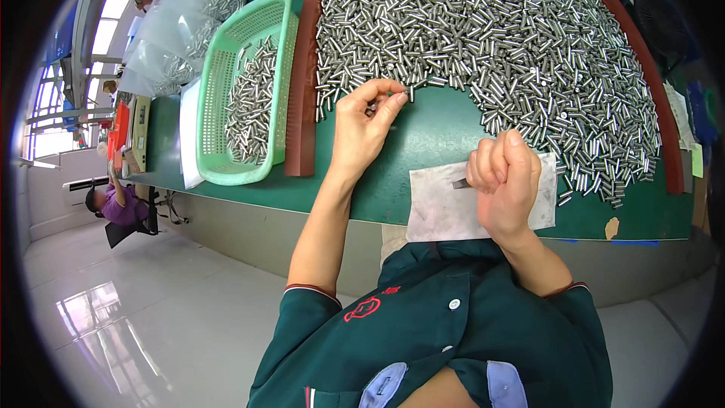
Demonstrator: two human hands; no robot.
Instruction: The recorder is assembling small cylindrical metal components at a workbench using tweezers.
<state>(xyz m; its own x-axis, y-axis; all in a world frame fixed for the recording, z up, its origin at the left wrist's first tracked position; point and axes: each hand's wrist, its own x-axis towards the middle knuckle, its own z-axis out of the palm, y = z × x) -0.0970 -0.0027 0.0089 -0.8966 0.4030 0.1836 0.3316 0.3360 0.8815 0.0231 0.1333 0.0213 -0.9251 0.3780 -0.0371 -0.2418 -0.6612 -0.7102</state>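
Observation:
A wide heap of short, shiny metal pins (483,23) covers the far part of the green table. At its near edge my left hand (361,130) is closed, thumb and forefinger pinched together. A single metal pin (411,95) shows at those fingertips. My right hand (504,181) is curled into a fist above a smudged white cloth (442,215) at the table's front edge. From the left side of that fist sticks a short, dark grey metal piece (461,183); the rest of it is hidden by the fingers.
Left of the heap runs a red-brown rail (302,98), with another rail (642,53) on the right. A light green plastic basket (208,117) holds more pins. Clear bags of pins (177,30) and a scale (137,132) stand beyond it. Other people (124,204) are farther left.

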